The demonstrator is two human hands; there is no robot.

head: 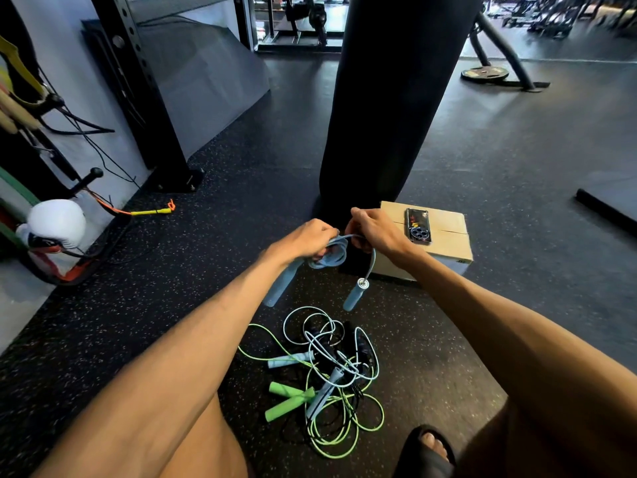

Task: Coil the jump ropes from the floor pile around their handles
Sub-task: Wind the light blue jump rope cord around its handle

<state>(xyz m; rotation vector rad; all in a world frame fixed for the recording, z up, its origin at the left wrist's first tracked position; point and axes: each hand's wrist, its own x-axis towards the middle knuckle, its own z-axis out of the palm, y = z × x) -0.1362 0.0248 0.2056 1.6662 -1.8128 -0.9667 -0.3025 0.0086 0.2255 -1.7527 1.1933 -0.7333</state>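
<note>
My left hand [303,241] grips a light blue jump rope handle [281,284] that points down and left, with several turns of blue cord [329,258] wound at its top. My right hand [374,231] pinches the same cord just right of the coil. From it the cord drops to the second blue handle [355,296], which hangs free above the floor. Below, a tangled pile of jump ropes [327,370] lies on the floor: green handles [287,400] with green cord, blue handles with pale blue cord, and black parts underneath.
A black punching bag [386,108] hangs just beyond my hands. A cardboard box [444,243] with a phone [417,225] on it sits to the right. A rack post [151,108], a white boxing glove [57,224] and bands are at the left. My sandalled foot [432,450] is at bottom right.
</note>
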